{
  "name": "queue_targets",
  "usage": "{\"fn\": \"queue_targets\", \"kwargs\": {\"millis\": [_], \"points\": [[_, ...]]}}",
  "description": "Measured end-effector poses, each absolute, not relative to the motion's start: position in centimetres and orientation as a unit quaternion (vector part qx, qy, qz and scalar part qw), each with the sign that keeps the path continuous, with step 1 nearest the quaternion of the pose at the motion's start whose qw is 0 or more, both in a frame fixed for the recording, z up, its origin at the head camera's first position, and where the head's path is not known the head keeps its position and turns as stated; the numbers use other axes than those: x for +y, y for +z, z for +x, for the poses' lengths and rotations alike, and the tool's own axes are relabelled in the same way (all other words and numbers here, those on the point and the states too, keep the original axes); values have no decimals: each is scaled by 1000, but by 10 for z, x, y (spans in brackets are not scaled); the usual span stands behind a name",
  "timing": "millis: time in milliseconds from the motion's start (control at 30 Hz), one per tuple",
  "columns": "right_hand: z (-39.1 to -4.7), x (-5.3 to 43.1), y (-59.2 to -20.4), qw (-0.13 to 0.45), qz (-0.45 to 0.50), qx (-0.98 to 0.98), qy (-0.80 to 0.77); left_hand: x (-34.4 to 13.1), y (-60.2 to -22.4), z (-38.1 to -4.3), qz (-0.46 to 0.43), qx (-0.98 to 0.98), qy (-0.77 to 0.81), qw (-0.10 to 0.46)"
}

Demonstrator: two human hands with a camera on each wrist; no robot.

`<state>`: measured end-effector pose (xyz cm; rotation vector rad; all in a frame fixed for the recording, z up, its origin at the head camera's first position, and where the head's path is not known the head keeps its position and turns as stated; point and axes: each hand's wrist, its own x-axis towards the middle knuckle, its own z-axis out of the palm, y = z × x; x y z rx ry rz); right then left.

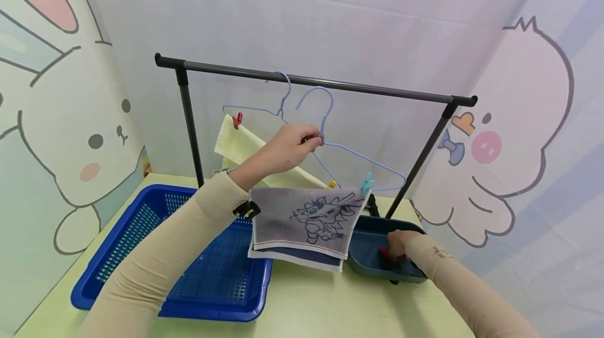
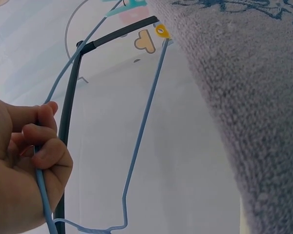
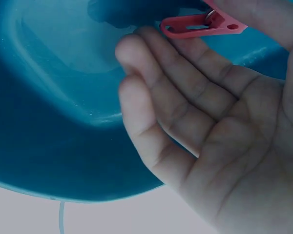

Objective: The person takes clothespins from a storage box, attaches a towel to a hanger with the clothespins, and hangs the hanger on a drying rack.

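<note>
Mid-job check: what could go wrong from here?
The gray towel shows only one clip, the turquoise clip, so it might slide off the held hanger if the left hand tilts it. That hanger could snag the hanging hanger close by. The red clip might slip from the right hand.

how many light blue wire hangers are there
2: one light blue wire hanger hooked over the dark tubular rail, a second hanger gripped by the left hand.

Grey towel (image 1: 278, 217) with dark dragon-like print, red clothespin (image 3: 193, 26)
</note>
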<state>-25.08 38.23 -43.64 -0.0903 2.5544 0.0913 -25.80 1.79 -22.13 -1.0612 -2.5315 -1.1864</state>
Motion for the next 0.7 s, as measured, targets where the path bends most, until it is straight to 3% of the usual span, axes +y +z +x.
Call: {"fn": "queue_targets", "kwargs": {"millis": [700], "points": [[-250, 392, -428, 230, -52, 971, 23, 19, -219, -255, -351, -846, -394, 73]]}}
